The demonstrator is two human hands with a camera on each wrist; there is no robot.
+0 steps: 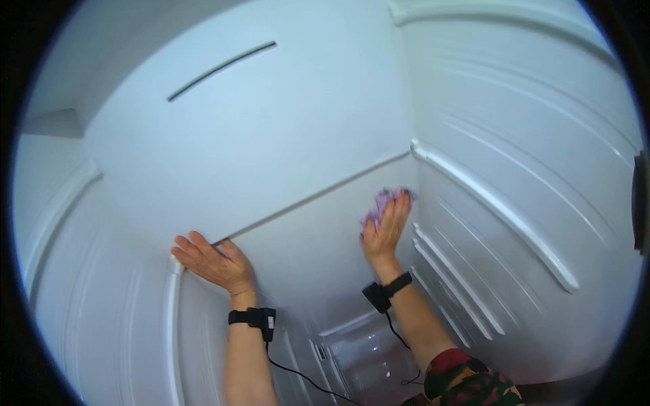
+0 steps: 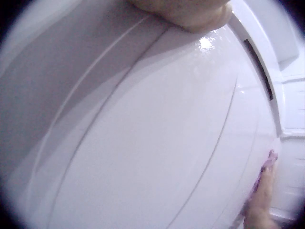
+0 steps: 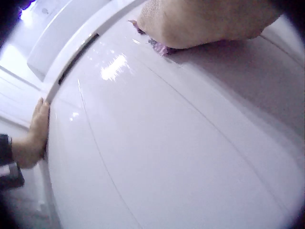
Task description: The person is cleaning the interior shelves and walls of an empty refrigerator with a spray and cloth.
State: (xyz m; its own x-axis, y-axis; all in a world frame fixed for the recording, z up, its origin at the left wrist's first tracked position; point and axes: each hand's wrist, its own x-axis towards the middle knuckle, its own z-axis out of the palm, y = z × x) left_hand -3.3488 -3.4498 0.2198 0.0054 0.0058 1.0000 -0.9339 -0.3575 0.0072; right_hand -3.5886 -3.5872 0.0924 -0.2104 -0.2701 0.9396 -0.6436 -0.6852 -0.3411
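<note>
In the head view, my right hand [image 1: 384, 233] presses a crumpled purple cloth [image 1: 384, 197] against the white back panel [image 1: 318, 233], close to the right-hand corner. Its fingers lie extended over the cloth, which pokes out around them. My left hand [image 1: 218, 265] rests with fingers spread at the panel's left edge, by the end of a side rail, and holds nothing. The right wrist view shows a bit of the purple cloth [image 3: 162, 48] under the right hand [image 3: 205, 21], and the left hand [image 3: 38, 133] flat against the far edge.
This is a white, fridge-like interior. Moulded rails run along the left wall [image 1: 88, 298] and the right wall [image 1: 501, 203]. A dark slot [image 1: 222, 71] marks the upper back panel, and a seam crosses below it. A glossy recess [image 1: 372, 352] lies at the bottom. Wrist camera cables hang down.
</note>
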